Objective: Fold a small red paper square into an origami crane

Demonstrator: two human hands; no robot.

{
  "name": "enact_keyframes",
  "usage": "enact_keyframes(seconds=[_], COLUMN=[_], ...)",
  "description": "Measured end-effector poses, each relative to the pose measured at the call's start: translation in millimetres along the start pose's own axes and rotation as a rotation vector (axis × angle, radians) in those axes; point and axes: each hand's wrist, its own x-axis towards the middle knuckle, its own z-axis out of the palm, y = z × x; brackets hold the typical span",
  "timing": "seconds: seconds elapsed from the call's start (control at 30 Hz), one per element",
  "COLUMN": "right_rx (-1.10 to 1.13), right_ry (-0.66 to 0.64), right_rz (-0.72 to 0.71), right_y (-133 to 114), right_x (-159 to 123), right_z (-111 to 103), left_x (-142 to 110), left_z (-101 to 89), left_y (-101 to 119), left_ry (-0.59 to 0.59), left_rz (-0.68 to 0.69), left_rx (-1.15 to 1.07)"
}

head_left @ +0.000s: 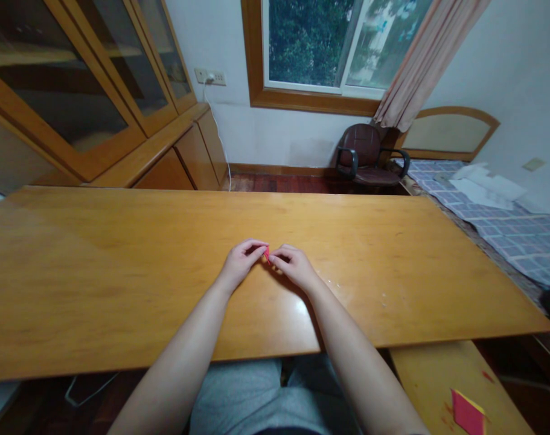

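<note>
A small red piece of folded paper (267, 253) is pinched between my two hands, just above the wooden table (121, 272). My left hand (244, 261) grips its left side between thumb and fingers. On the other side, the thumb and fingers of my right hand (294, 264) close on it too. My fingertips cover much of the paper, so its exact shape is hard to make out.
Small whitish bits (384, 299) lie on the table to the right. Lower right, a red and yellow piece (468, 412) rests on a lower wooden surface (431, 374). Beyond the table stand a dark office chair (365, 154), a bed (505, 223) and a glass-door cabinet (166, 151).
</note>
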Motion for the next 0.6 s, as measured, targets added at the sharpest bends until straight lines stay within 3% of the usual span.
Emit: enact_keyframes(seconds=[0.37, 0.6], right_rx=[0.020, 0.237], right_ry=[0.015, 0.078], right_rz=[0.055, 0.140], right_y=[-4.5, 3.3], right_x=[3.2, 4.4], right_z=[1.1, 1.5], left_x=[-2.7, -4.5], left_z=[-1.7, 4.6], left_y=[9.7, -0.8], left_ry=[-0.047, -0.063], left_rz=[0.091, 0.004], left_rx=[0.123, -0.066])
